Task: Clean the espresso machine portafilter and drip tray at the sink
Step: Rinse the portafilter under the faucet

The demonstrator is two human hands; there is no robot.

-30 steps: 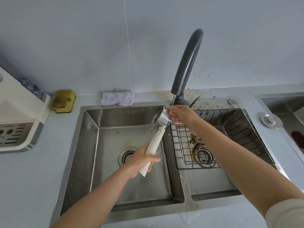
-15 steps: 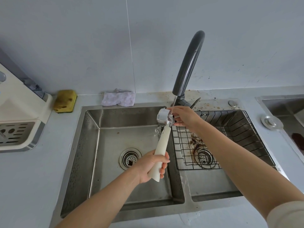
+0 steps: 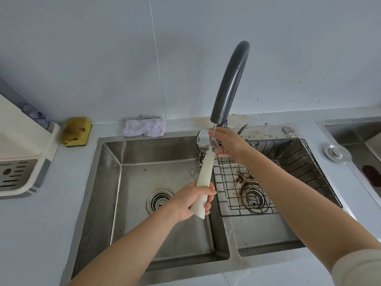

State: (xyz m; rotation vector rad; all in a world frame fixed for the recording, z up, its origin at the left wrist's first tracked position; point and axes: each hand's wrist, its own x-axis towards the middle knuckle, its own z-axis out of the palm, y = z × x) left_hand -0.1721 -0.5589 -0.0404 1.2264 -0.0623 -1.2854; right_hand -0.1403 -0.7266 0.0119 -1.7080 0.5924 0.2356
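My left hand [image 3: 192, 200] grips the white handle of the portafilter [image 3: 204, 174], which points up and away over the divider of the double sink [image 3: 107, 182]. Its metal head [image 3: 203, 139] sits right under the dark faucet [image 3: 231, 83], and a thin stream of water runs onto it. My right hand [image 3: 228, 142] is at the head, fingers curled against its right side. The espresso machine's drip tray [image 3: 18, 176], a slotted metal grate in a cream base, stands on the counter at the far left.
A yellow sponge [image 3: 76, 131] and a crumpled cloth [image 3: 144, 127] lie behind the left basin. The right basin holds a wire rack [image 3: 288, 162] with coffee grounds around its drain [image 3: 254, 198]. A metal sink plug [image 3: 337, 153] rests on the counter at right, beside another sink.
The portafilter has swung more upright and to the right, its head now directly beneath the spout. My left hand followed to the right; my right hand stayed at the head.
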